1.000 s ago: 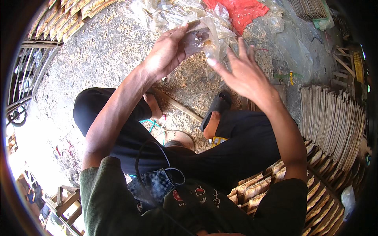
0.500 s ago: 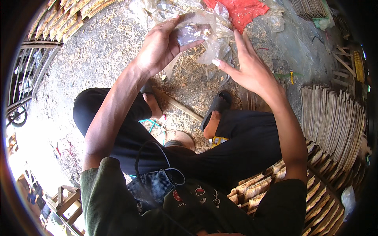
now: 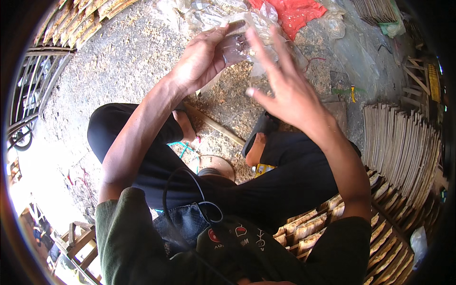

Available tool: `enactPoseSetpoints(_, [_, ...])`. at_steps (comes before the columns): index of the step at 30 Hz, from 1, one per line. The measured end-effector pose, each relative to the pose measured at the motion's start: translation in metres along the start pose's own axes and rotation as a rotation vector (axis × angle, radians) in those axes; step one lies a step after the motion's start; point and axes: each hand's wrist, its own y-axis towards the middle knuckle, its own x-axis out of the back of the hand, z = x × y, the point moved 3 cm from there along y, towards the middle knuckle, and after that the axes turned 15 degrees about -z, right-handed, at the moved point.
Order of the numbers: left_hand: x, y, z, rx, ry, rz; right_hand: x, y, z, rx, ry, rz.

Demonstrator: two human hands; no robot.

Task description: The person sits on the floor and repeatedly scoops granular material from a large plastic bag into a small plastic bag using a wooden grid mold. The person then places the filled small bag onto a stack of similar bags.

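Sitting legs apart, dark green shirt (image 3: 128,237) and blue mesh pouch (image 3: 183,223) closest to camera, black trousers (image 3: 280,175) next. Rows of brown-edged slabs (image 3: 308,232) at the near right corner of the floor (image 3: 114,76). Between the knees: round disc (image 3: 221,164), yellow packet (image 3: 263,169) partly hidden by the right leg, thin teal cord (image 3: 186,147). Wooden stick (image 3: 217,127) runs slantwise between the feet, right end by the black sandal (image 3: 265,125). Both hands out past the feet, above the flake-strewn middle of the floor. Left hand (image 3: 197,61) has a clear plastic sheet (image 3: 232,50) pinched, thumb on top; sheet sits between the two hands. Right hand (image 3: 292,92): nothing gripped, fingers spread and blurred, thumb out; fingertips overlap the sheet's right side in view, can't tell if they touch. Toward the floor's far edge: crumpled plastic pile (image 3: 204,16), red sheet (image 3: 304,14) just right of it. Floor's right edge: tight stack of thin grey boards (image 3: 401,147). Far left corner: stacked brown-and-cream slats (image 3: 90,19). Far right corner: smaller board stack (image 3: 373,9).
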Motion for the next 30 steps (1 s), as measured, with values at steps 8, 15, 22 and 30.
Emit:
enactPoseSetpoints(8, [0.01,0.007,0.008,0.042,-0.013,0.027,0.002,0.001,-0.031,-0.117,0.065,0.035])
enactPoseSetpoints(15, [0.003,0.003,0.006,0.035,0.039,0.011,-0.013,-0.01,0.005,-0.012,-0.099,0.098])
enactPoseSetpoints(22, [0.004,0.008,0.0,0.003,-0.01,0.036,0.003,-0.003,-0.02,-0.088,0.064,-0.021])
enactPoseSetpoints(30, [0.012,0.006,-0.002,0.009,-0.017,0.039,-0.013,-0.003,-0.025,-0.258,-0.276,0.393])
